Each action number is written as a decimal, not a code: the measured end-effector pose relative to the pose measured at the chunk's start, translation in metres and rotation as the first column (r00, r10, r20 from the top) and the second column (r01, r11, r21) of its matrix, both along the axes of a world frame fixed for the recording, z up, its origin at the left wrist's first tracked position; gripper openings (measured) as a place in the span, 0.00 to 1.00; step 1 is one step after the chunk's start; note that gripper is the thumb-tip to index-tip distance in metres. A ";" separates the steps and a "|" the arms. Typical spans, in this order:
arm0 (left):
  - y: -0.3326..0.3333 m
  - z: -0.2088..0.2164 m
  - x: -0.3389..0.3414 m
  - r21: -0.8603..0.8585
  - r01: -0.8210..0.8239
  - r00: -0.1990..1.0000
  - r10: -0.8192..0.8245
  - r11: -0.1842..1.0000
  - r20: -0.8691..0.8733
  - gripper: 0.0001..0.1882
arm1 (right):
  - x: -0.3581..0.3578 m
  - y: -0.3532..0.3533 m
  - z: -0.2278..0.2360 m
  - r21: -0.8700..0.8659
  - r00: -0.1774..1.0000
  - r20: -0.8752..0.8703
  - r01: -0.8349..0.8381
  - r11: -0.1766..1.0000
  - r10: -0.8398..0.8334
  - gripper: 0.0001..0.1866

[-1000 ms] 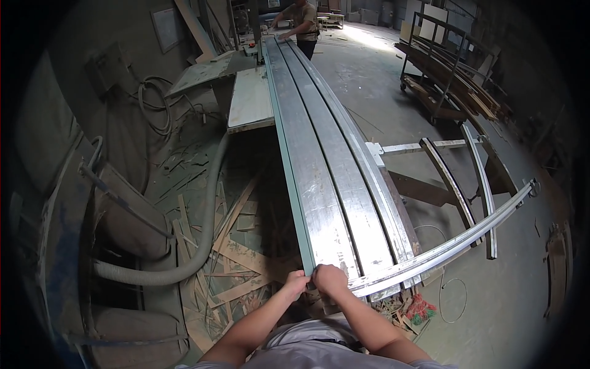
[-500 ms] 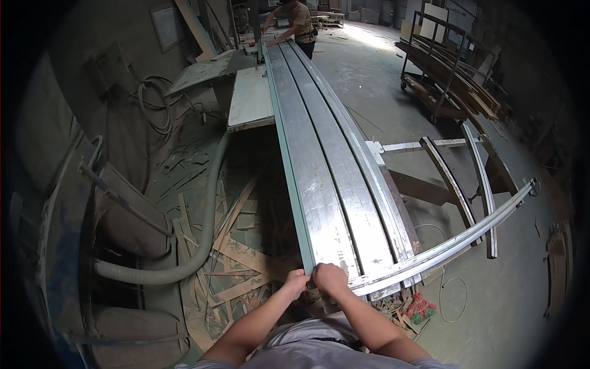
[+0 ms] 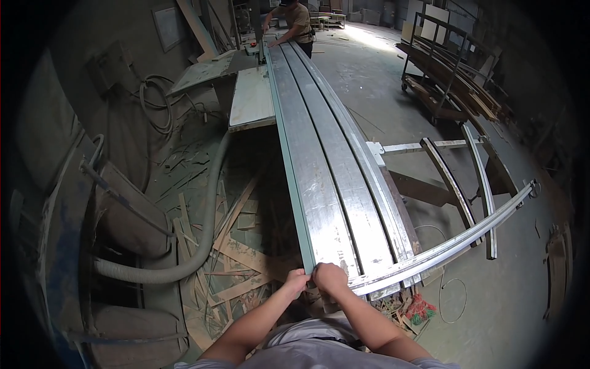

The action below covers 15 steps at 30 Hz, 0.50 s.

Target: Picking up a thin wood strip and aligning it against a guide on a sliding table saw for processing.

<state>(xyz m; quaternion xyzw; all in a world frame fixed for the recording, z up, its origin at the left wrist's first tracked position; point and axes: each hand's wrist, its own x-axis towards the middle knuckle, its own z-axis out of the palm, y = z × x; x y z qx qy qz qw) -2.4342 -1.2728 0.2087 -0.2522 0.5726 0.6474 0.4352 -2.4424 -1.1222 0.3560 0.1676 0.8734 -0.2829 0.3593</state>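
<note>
A long, narrow pale green strip (image 3: pixel 291 184) runs along the left edge of the metal sliding saw table (image 3: pixel 322 166), from its near end to the far end. My left hand (image 3: pixel 297 283) is closed on the near tip of this strip from the left side. Against the same tip, at the table's near left corner, my right hand (image 3: pixel 330 278) is closed too, its fingers curled out of sight. Both hands nearly touch. The far end of the strip lies by a co-worker (image 3: pixel 296 21), whose arms reach onto the table there.
A silvery fence rail (image 3: pixel 442 251) crosses the table's near end and juts right, beside an outrigger frame (image 3: pixel 485 190). Wood offcuts (image 3: pixel 239 252) litter the floor at left, near a grey hose (image 3: pixel 206 240). A wheeled rack (image 3: pixel 439 67) with boards stands far right.
At the far end, the co-worker has shifted slightly left, with one arm lower over the table. Both my hands stay in place on the strip's near tip.
</note>
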 end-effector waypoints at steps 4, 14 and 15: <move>-0.002 -0.005 0.002 0.001 -0.003 1.000 0.003 1.000 -0.004 0.05 | 0.001 -0.003 0.003 0.025 1.000 -0.009 0.014 1.000 -0.014 0.15; -0.002 -0.003 0.003 -0.002 -0.003 1.000 0.003 1.000 0.002 0.05 | 0.003 -0.002 -0.001 0.007 1.000 -0.001 0.011 1.000 -0.011 0.18; -0.002 -0.003 0.002 0.000 0.000 1.000 0.000 1.000 -0.001 0.05 | 0.002 -0.002 -0.001 0.008 1.000 -0.005 0.009 1.000 -0.009 0.18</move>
